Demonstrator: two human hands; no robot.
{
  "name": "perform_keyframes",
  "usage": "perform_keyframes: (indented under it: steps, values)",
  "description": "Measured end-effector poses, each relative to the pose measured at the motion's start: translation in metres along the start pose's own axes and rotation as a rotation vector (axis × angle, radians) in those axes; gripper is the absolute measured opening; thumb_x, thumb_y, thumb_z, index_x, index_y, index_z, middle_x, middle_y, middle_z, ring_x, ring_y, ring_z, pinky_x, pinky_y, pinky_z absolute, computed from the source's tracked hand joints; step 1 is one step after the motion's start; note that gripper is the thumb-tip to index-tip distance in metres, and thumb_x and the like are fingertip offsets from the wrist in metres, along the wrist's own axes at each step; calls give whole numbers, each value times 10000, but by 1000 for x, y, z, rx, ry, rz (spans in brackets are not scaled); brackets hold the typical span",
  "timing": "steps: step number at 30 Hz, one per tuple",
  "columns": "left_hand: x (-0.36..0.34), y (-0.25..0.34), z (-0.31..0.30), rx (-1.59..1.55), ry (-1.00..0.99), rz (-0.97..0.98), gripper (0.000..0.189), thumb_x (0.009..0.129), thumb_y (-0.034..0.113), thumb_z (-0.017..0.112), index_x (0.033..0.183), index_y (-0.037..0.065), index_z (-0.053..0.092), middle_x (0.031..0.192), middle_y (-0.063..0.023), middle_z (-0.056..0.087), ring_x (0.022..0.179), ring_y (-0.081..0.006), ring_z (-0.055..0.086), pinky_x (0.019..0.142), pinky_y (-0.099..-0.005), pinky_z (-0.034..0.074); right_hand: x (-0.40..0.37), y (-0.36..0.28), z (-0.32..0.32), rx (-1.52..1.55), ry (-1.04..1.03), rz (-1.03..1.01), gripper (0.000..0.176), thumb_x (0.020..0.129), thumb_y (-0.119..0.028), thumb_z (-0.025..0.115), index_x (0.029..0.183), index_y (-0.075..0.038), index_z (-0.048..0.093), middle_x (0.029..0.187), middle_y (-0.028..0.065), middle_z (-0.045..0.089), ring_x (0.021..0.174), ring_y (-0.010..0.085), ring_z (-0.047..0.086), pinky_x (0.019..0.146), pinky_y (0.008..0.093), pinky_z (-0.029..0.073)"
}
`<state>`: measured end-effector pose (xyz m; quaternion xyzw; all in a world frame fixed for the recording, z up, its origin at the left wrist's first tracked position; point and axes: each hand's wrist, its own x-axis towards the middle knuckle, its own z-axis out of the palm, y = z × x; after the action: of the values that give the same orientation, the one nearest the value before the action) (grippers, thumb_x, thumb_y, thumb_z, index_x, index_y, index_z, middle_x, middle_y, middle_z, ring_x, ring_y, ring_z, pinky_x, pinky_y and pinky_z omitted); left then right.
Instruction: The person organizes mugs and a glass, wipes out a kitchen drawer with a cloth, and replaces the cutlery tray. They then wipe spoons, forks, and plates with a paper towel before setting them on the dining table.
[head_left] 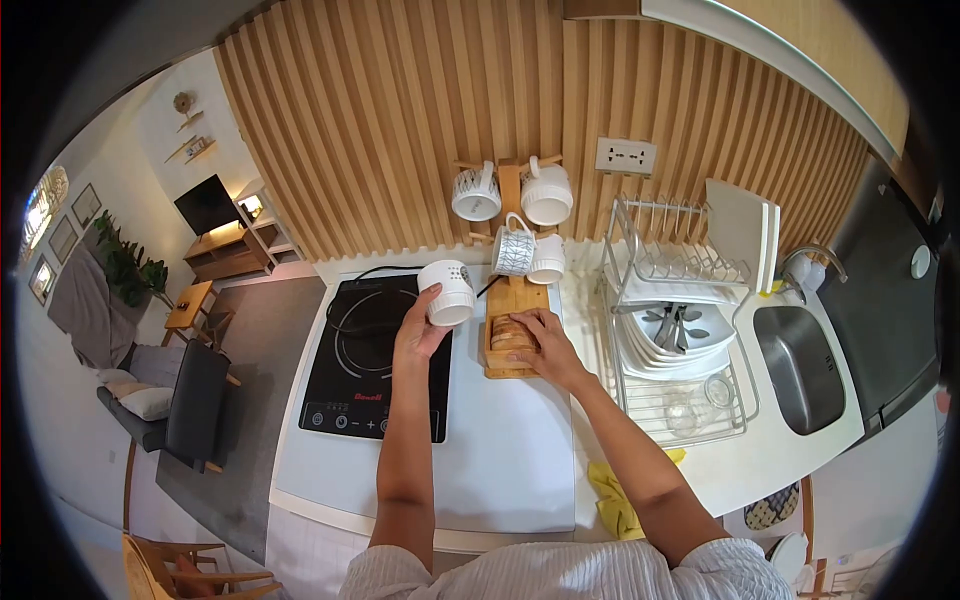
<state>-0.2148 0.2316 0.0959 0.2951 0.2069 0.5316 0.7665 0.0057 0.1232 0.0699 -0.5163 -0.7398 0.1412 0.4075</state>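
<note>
My left hand (420, 328) is closed around a white mug (450, 300) with ribbed sides and a dark pattern, held above the right edge of the induction cooktop (350, 350). My right hand (545, 342) has its fingers closed over a stack of round wooden coasters (506, 336). The coasters sit in the wooden base (513, 372) of a mug stand (510, 187). On the stand's pegs hang several mugs, among them a grey-patterned mug (514, 249) and a white ribbed mug (546, 197).
Right of the stand is a wire dish rack (690, 430) with white plates (672, 362), dark utensils and glasses. A steel sink (800, 370) lies beyond it. A yellow cloth (615, 500) hangs at the counter's front edge. A wall outlet (626, 156) is above the rack.
</note>
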Motion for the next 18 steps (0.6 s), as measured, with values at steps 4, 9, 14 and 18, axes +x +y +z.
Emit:
perform_keyframes:
  steps: [4,9,14,18]
  values:
    - [32,-3,-2,-96,-50,23,550,781,182,651,1232,5,389,1142,-172,537,1038,-325,550,897,-506,448,-2,-1,2,-4,-10,14,625,712,-189,724,1259,-120,429,1200,127,375,1144,305,377,973,356,362]
    - [61,-8,-2,-214,-14,7,610,764,283,656,1237,7,386,1145,-195,519,1041,-381,513,836,-506,466,-3,1,4,-9,-9,22,635,721,-180,718,1274,-124,411,1210,130,367,1145,308,378,971,359,362]
    - [64,-10,4,-481,-65,142,548,777,311,582,1222,31,427,1171,-190,493,996,-403,501,782,-447,485,-5,0,3,-17,-11,10,622,754,-205,687,1293,-126,388,1224,123,369,1148,309,393,969,355,360]
    - [71,-9,3,-877,-95,-3,553,765,371,527,1190,23,463,1159,-182,475,995,-369,481,790,-407,479,-5,0,5,-17,0,4,617,753,-182,689,1291,-134,392,1228,117,362,1138,306,403,962,353,369]
